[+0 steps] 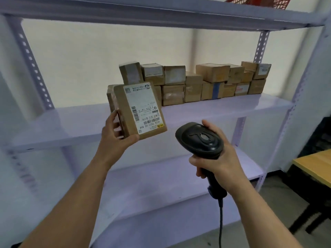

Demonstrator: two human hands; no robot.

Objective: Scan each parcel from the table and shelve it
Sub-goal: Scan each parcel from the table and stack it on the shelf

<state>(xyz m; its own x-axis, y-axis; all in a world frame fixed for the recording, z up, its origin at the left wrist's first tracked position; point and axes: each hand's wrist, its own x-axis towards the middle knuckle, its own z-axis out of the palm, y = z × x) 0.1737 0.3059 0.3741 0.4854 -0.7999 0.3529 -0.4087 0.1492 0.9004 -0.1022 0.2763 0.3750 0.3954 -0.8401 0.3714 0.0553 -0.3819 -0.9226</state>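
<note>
Scan step, by our judgement. We hold the parcel (136,110) up in front of the middle shelf (232,111), our left hand (116,136) gripping its lower left corner, thumb under the bottom edge. The label (143,108) faces us, tilted, print upside down. Our right hand (215,158) is clenched round the handle of the scanner (200,138), which sits lower right of the parcel, apart from it; its window faces away, so the aim is unclear.

To do: turn the scanner square onto the long barcode low on the label, thumb off the print.

Around: boxes (197,83) stacked two high at the shelf's back right, bare board to their left. The cord (221,221) hangs down. The table (315,163) is at far right. Nothing blocks the shelf
</note>
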